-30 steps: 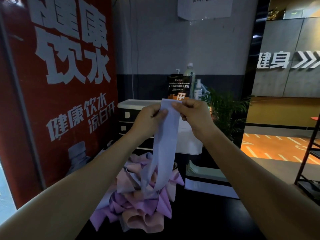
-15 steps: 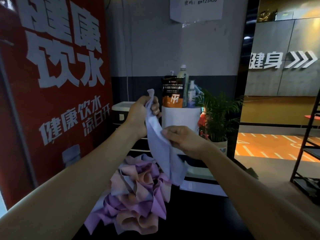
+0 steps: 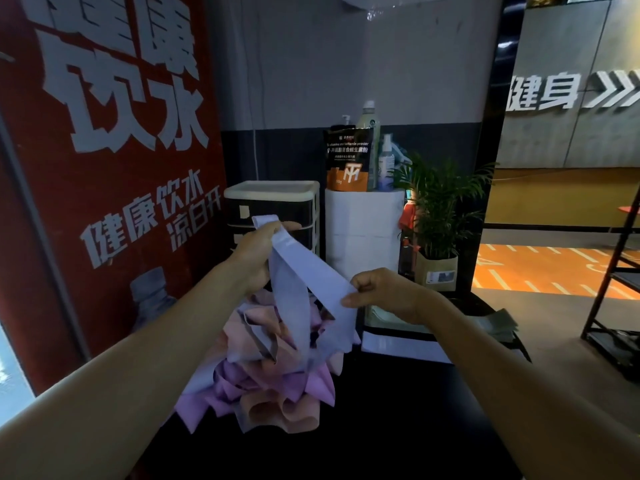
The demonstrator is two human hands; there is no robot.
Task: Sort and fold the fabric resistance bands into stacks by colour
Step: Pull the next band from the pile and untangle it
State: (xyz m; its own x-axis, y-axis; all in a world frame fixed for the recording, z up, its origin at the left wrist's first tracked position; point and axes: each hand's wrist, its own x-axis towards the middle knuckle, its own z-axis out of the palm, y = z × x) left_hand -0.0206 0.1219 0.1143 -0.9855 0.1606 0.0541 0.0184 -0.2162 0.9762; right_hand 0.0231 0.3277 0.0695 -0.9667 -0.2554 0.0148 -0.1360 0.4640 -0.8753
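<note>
A pale lavender-blue fabric band (image 3: 298,282) hangs in the air above the black table (image 3: 398,410). My left hand (image 3: 256,251) pinches its top end, held higher. My right hand (image 3: 384,292) grips the band lower and to the right, so a stretch runs slanted between my hands. The rest of the band droops down onto a loose pile of pink, purple and peach bands (image 3: 270,375) lying tangled on the table below my hands.
A red poster wall (image 3: 104,168) stands close on the left. Behind the pile are a drawer unit (image 3: 273,206), a white cylinder (image 3: 363,230) with bottles and a pouch on top, and a potted plant (image 3: 436,209). Folded pale items (image 3: 394,344) lie right of the pile. A black shelf rack (image 3: 620,289) is far right.
My right hand slid down and out to the right along the band, away from my left hand. The band now stretches slanted between them. The view tilted downward a little.
</note>
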